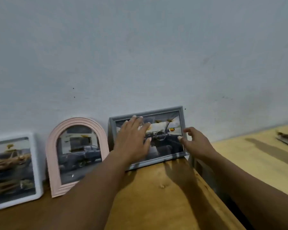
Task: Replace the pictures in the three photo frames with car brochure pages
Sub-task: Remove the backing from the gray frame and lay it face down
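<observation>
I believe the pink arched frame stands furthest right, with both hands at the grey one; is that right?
Not quite: the head view shows the pink arched frame in the middle, with the grey frame furthest right. The left hand and right hand are indeed at the grey one.

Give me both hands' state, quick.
Left hand: open, flat on the grey frame glass.
Right hand: open, loosely spread at that frame's right edge, no grip visible.
</observation>
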A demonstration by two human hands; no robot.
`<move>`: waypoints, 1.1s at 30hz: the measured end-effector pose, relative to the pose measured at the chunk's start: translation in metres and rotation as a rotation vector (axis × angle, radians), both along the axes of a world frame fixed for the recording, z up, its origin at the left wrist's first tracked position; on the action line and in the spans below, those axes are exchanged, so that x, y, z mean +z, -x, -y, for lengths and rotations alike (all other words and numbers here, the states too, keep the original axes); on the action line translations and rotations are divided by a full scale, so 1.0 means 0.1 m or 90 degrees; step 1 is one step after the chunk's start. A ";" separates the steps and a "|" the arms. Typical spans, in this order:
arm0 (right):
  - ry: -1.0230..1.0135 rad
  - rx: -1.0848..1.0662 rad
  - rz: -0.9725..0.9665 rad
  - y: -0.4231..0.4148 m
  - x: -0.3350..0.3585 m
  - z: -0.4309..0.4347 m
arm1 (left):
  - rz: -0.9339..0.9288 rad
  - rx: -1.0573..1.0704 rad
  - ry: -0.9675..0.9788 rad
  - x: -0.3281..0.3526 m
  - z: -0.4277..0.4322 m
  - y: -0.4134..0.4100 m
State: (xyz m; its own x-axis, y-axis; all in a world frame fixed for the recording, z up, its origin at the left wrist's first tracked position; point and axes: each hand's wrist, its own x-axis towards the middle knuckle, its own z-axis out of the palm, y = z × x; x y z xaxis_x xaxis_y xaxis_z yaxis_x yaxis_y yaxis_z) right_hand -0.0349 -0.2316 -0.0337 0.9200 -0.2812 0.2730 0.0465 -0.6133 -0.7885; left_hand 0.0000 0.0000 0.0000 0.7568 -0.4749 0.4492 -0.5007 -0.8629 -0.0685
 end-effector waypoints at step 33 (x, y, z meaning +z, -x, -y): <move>-0.056 -0.002 -0.055 1.33 1.65 -0.13 | -0.167 -0.152 0.312 0.88 0.14 1.28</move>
